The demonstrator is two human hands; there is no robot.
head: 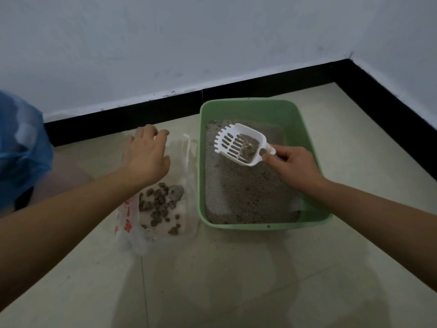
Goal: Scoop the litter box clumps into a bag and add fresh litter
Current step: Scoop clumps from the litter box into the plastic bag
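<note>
The right hand (293, 166) is gripping the scoop (238, 144) by its handle, holding a small load above the litter box (260, 110). The left hand (145, 155) is hovering, fingers loosely spread, over the bag (132, 233) just beside the box. The carry across is calling for a level scoop and a bag mouth held wide.

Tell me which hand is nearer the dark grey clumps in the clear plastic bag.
Left. The left hand is over the bag, just beyond the clumps; the right hand grips the white slotted scoop over the green plastic litter box.
</note>
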